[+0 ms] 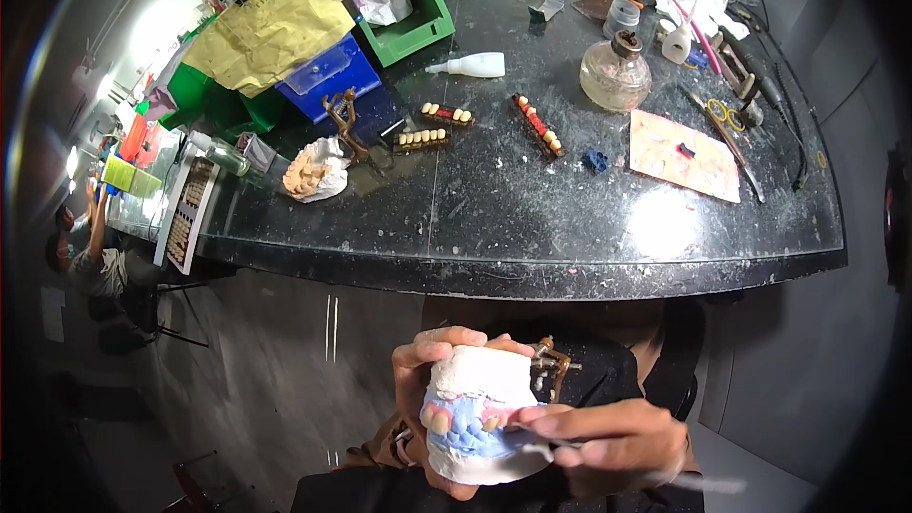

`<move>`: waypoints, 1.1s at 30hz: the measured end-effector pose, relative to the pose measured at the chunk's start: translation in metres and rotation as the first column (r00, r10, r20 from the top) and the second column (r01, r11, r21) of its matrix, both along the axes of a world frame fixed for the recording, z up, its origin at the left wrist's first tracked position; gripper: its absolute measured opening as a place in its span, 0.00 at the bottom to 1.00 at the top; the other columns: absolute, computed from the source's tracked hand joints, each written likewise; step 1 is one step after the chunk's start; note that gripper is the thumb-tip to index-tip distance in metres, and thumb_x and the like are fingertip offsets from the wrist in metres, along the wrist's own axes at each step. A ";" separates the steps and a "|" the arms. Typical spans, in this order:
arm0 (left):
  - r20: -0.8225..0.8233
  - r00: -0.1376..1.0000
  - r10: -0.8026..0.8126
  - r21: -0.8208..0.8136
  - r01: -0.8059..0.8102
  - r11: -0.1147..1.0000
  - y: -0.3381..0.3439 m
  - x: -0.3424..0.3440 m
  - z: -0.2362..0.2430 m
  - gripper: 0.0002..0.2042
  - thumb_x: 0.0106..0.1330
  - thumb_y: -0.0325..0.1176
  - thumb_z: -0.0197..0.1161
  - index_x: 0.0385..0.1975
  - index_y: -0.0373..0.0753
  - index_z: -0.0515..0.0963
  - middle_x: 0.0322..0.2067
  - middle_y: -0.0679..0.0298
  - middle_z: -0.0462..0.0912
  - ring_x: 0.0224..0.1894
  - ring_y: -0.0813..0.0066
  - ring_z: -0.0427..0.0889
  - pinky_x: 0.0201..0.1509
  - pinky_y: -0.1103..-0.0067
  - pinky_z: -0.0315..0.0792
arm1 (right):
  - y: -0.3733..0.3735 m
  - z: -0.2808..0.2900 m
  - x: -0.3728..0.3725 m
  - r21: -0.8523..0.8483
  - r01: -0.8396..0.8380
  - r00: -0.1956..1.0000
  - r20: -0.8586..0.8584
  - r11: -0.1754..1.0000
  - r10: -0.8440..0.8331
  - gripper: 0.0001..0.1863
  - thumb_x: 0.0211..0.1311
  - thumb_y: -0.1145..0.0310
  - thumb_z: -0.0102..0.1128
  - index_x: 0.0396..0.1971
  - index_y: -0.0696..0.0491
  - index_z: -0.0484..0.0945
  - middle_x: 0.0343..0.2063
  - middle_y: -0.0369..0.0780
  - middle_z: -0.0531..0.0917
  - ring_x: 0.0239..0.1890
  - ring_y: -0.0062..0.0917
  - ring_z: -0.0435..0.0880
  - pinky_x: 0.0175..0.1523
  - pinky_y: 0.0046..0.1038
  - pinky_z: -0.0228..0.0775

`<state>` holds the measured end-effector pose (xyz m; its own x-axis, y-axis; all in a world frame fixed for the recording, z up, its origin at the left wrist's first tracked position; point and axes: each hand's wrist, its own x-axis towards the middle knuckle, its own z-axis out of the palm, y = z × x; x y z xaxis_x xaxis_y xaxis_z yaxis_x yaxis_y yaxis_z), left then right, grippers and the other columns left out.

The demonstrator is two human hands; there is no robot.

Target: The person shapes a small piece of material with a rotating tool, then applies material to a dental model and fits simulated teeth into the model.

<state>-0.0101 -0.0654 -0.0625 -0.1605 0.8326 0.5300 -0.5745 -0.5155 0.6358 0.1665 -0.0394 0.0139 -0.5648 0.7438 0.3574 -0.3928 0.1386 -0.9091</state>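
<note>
My left hand [415, 370] grips a white plaster dental model [480, 370] around its top and left side, low in the view over my lap. Between its upper and lower plaster blocks is a light blue layer [465, 432] with pink material and artificial teeth [439, 421] on it. A brass articulator [557, 370] sticks out behind the model's right side. My right hand [617, 442] is closed on a thin metal instrument [705, 483], its fingertips at the teeth on the model's right. The instrument's tip is hard to make out.
The black desk [513, 256] holds a plaster cast [313, 171], tooth strips [537, 128], a glass spirit lamp [613, 76], a pink-stained pad [684, 157], tools [736, 147] and several bins [408, 33]. Another person [95, 256] sits at the far left.
</note>
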 end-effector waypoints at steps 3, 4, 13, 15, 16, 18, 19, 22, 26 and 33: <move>0.021 0.998 -0.056 0.031 0.055 0.998 0.004 0.006 0.002 0.40 0.42 0.39 0.72 0.53 0.38 0.53 0.50 0.49 0.58 0.50 0.38 0.67 0.55 0.50 0.63 | 0.003 -0.009 -0.007 -0.044 0.306 0.947 -0.092 0.951 -0.309 0.12 0.56 0.74 0.55 0.32 0.58 0.61 0.33 0.52 0.76 0.40 0.42 0.80 0.47 0.41 0.75; 0.024 0.998 -0.064 0.049 0.063 0.997 0.006 0.008 0.003 0.46 0.34 0.39 0.78 0.52 0.37 0.52 0.50 0.50 0.58 0.52 0.43 0.67 0.56 0.54 0.65 | 0.007 -0.007 -0.006 -0.063 0.361 0.930 -0.052 0.930 -0.364 0.12 0.58 0.70 0.55 0.30 0.57 0.59 0.32 0.51 0.76 0.39 0.40 0.80 0.46 0.41 0.76; -0.029 0.993 -0.116 -0.057 0.114 0.992 0.001 0.009 0.008 0.51 0.28 0.37 0.81 0.54 0.40 0.51 0.52 0.54 0.56 0.51 0.35 0.66 0.57 0.46 0.60 | 0.018 0.000 0.000 0.213 0.094 0.986 0.116 0.973 -0.121 0.22 0.61 0.57 0.48 0.09 0.51 0.65 0.32 0.47 0.82 0.45 0.34 0.79 0.50 0.30 0.69; -0.020 0.999 -0.047 -0.059 0.046 0.997 -0.001 0.012 0.004 0.50 0.31 0.38 0.79 0.53 0.37 0.50 0.50 0.50 0.57 0.51 0.39 0.67 0.56 0.49 0.62 | 0.020 0.001 0.000 0.299 0.008 0.980 0.187 0.954 -0.067 0.21 0.61 0.56 0.48 0.10 0.51 0.66 0.32 0.47 0.82 0.45 0.33 0.79 0.48 0.28 0.70; -0.007 1.000 0.005 -0.049 -0.006 0.999 -0.002 0.013 0.002 0.48 0.33 0.39 0.78 0.52 0.34 0.49 0.49 0.47 0.57 0.51 0.43 0.68 0.55 0.53 0.65 | 0.023 0.001 -0.001 0.388 -0.069 0.964 0.263 0.919 -0.039 0.20 0.61 0.56 0.47 0.11 0.50 0.66 0.32 0.46 0.83 0.45 0.32 0.79 0.46 0.26 0.71; -0.014 1.000 -0.013 -0.023 0.013 1.000 0.001 0.013 0.003 0.49 0.34 0.40 0.78 0.52 0.34 0.49 0.49 0.47 0.57 0.51 0.44 0.68 0.55 0.52 0.65 | 0.032 -0.007 -0.004 0.581 -0.013 0.994 0.095 0.814 -0.052 0.17 0.63 0.62 0.46 0.17 0.55 0.71 0.34 0.50 0.81 0.42 0.33 0.82 0.59 0.37 0.59; -0.006 1.000 -0.014 -0.020 0.014 1.000 0.001 0.014 0.003 0.49 0.34 0.40 0.78 0.52 0.34 0.49 0.49 0.47 0.57 0.51 0.44 0.68 0.55 0.52 0.65 | 0.030 -0.008 -0.006 0.626 0.031 0.991 0.083 0.779 -0.106 0.19 0.62 0.59 0.46 0.14 0.54 0.66 0.33 0.50 0.81 0.43 0.35 0.81 0.61 0.38 0.55; 0.004 1.000 -0.003 -0.015 0.003 1.000 0.002 0.017 0.002 0.49 0.34 0.40 0.78 0.52 0.34 0.48 0.49 0.47 0.57 0.51 0.44 0.68 0.55 0.52 0.65 | 0.029 -0.005 -0.006 0.690 0.070 0.975 0.105 0.721 -0.195 0.23 0.61 0.56 0.46 0.10 0.52 0.58 0.32 0.50 0.81 0.43 0.37 0.80 0.63 0.40 0.50; -0.039 0.999 -0.009 -0.019 0.008 1.000 -0.001 0.013 0.001 0.48 0.35 0.41 0.77 0.53 0.35 0.48 0.49 0.47 0.57 0.51 0.43 0.68 0.55 0.53 0.65 | 0.032 -0.001 -0.008 0.724 0.119 0.966 0.074 0.680 -0.247 0.20 0.61 0.64 0.50 0.12 0.54 0.61 0.32 0.50 0.81 0.41 0.38 0.81 0.57 0.41 0.61; 0.066 0.997 0.038 -0.079 -0.033 0.996 0.000 0.022 0.006 0.47 0.36 0.39 0.77 0.52 0.36 0.49 0.49 0.47 0.57 0.51 0.43 0.68 0.55 0.56 0.65 | 0.038 -0.007 0.012 0.478 0.121 0.971 0.124 0.870 -0.203 0.15 0.61 0.61 0.49 0.21 0.55 0.63 0.35 0.52 0.78 0.42 0.42 0.79 0.46 0.39 0.71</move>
<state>0.0122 -0.0650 -0.0567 -0.2240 0.8641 0.4507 -0.5997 -0.4868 0.6352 0.1783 -0.0015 0.0071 -0.5320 0.6013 0.5961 -0.1785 0.6086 -0.7731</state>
